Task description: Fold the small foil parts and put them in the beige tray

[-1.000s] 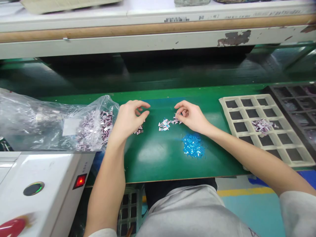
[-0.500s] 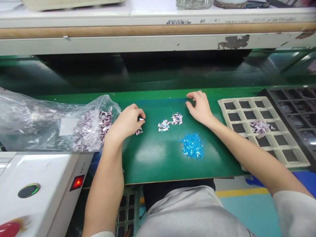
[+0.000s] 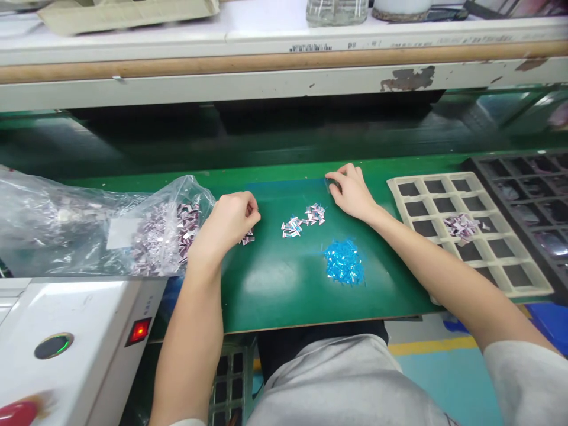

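Note:
My left hand (image 3: 231, 222) is closed, thumb and fingertips pressed together above a few small pinkish-white pieces (image 3: 248, 238) on the green mat (image 3: 270, 278). Whatever is between those fingertips is hidden. At the back of the mat my right hand (image 3: 352, 192) is curled, with a small gap between thumb and index finger and nothing plainly held there. Between the hands lie two little clusters of pink, white and blue pieces, a left cluster (image 3: 291, 227) and a right cluster (image 3: 315, 214). Nearer my body is a pile of shiny blue slivers (image 3: 344, 262).
A clear plastic bag (image 3: 164, 236) of similar pieces lies at left, behind a white machine (image 3: 84, 331) with a lit red switch (image 3: 138, 332). At right, a cream compartment tray (image 3: 488, 216) holds more pieces (image 3: 461, 226), beside a black tray (image 3: 479, 168). A shelf edge (image 3: 266, 62) crosses the back.
My left fingers have closed into a tighter pinch, and the piece seen at their tips no longer shows. My right hand's thumb and index finger have drawn slightly closer. The camera view has shifted slightly.

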{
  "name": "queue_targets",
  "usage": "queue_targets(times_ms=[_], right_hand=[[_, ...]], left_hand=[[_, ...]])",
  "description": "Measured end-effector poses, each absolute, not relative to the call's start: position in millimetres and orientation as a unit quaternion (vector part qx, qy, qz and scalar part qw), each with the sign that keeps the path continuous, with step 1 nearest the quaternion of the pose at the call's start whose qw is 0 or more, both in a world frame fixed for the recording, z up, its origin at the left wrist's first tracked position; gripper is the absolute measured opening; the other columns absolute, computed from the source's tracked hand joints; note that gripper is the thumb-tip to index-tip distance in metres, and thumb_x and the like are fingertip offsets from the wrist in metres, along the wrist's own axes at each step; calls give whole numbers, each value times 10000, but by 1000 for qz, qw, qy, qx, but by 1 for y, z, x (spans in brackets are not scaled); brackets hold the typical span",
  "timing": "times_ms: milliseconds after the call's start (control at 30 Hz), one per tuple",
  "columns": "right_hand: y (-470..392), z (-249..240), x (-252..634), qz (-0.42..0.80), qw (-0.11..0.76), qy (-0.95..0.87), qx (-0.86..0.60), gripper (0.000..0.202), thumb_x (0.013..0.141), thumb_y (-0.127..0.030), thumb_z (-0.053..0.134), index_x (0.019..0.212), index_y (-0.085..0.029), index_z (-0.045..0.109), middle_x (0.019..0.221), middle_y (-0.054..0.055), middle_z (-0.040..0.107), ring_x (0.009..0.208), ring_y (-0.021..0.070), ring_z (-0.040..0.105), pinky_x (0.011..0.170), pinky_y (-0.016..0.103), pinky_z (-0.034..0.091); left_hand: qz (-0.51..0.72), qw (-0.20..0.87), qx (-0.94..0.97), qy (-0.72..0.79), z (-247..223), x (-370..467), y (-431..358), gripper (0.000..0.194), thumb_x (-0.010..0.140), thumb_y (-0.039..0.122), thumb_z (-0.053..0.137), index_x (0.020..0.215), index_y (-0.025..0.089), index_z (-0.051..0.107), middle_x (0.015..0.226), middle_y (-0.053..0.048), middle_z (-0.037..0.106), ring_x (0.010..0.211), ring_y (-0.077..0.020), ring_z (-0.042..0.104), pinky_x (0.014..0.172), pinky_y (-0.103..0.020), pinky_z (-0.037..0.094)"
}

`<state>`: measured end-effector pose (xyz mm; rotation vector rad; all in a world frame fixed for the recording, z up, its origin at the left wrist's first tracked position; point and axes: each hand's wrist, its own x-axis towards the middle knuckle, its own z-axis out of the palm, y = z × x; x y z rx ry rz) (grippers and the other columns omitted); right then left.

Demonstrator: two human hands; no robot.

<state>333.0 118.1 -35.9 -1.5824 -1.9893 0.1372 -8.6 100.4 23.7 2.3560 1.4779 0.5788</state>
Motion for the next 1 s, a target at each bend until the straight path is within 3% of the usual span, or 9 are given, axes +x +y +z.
queue_targets(times_ms=[133,267,400,467,633,1000], right_hand=[[118,-34,331,58,312,-734,-601,220,981,-222,590,1106,-223,772,1142,152,668,1145,373,602,1087,619,518],[113,-26,325,79,383,-702,-595,113,970,-235,613,927,-241,717,1036,106,713,996,311,649,989,542,555],[91,-8,303,176,491,-653,-549,114,991,-322,648,939,-244,711,1014,73,755,961,266,699,866,434,585],[76,1,287,248,519,-639,-511,129,998,-362,677,974,-242,718,1030,64,780,992,256,729,886,417,593],[50,3,263,346,518,-640,-451,162,1007,-401,717,994,-240,711,987,37,790,937,226,755,899,400,611],[46,-2,260,316,535,-639,-454,158,1036,-398,696,1010,-243,715,992,36,778,926,219,745,892,397,612]], left_hand=[[295,280,758,510,31,2,94,99,838,225,681,914,231,744,779,-56,783,725,-265,777,745,-384,641],[378,438,658,482,31,21,88,123,842,299,794,898,194,765,795,-79,810,782,-284,836,768,-392,703],[449,526,576,435,23,45,81,302,788,401,924,894,163,771,787,-79,799,825,-305,851,843,-445,734],[463,561,544,419,16,57,78,342,755,410,960,883,156,769,782,-78,796,835,-311,853,841,-445,738],[498,592,490,402,1,78,71,356,712,390,990,852,153,764,841,-87,827,821,-292,855,862,-428,738],[538,576,463,406,-2,87,67,335,724,395,979,809,161,754,813,-73,815,827,-285,855,886,-432,738]])
